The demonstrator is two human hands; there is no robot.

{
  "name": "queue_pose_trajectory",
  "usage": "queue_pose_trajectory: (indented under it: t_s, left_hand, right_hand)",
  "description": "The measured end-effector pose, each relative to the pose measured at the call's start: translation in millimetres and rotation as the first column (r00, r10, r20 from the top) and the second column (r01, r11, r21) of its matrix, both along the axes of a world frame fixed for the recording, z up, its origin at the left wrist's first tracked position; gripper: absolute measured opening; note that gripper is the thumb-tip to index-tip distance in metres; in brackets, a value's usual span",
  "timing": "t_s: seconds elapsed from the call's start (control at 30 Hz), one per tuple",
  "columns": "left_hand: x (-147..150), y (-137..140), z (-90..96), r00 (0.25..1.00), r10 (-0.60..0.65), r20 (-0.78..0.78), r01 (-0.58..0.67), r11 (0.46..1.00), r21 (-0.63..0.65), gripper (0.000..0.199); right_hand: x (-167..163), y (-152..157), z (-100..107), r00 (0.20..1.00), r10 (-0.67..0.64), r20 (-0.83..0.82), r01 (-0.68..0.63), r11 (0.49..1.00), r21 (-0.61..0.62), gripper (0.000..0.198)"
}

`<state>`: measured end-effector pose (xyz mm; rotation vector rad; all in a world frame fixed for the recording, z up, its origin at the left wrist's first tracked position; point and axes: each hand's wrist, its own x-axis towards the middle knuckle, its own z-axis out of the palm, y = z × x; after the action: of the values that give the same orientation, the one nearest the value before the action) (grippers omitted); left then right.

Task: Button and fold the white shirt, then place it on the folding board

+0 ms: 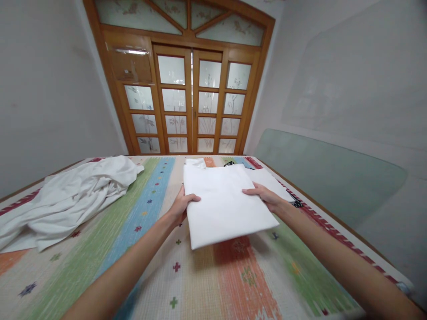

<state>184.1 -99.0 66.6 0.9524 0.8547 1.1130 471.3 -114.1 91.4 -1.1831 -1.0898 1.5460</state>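
Observation:
A flat, neatly folded white cloth (227,204) is held between my two hands, a little above the striped bed cover. My left hand (182,203) grips its left edge, thumb on top and fingers underneath. On the opposite edge, my right hand (265,195) has the same pinch, its fingers hidden below. The cloth's near edge hangs slightly over the cover and casts a shadow. Behind it and to the right lies another white piece with black markings (278,184), partly covered from sight.
A crumpled white cloth (83,195) lies at the left on the patterned bed cover (133,231). Wooden doors with glass panes (175,100) stand beyond the far edge. A pale green panel (327,173) runs along the right wall.

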Motion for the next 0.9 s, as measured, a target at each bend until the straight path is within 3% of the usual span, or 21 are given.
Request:
queue_pose_trajectory:
  t_s: [0.23, 0.47, 0.7, 0.9]
  left_hand:
    - [91, 52, 18.4, 0.987, -0.076, 0.145, 0.06, 0.992, 0.112, 0.077]
    - [174, 95, 19.2, 0.984, -0.083, 0.158, 0.078, 0.996, 0.035, 0.067]
    - [222, 120, 3.1, 0.989, -0.066, 0.134, 0.059, 0.997, 0.053, 0.067]
    - [248, 139, -19.7, 0.997, -0.006, 0.083, 0.0, 0.997, 0.076, 0.071]
  right_hand:
    - [76, 20, 31, 0.975, -0.162, 0.151, 0.159, 0.987, 0.028, 0.048]
    - [143, 41, 53, 0.921, -0.291, 0.26, 0.288, 0.956, 0.052, 0.041]
    - [183, 59, 37, 0.878, -0.374, 0.298, 0.37, 0.926, 0.07, 0.05]
    - [210, 84, 9, 0.794, -0.507, 0.334, 0.491, 0.86, 0.14, 0.066]
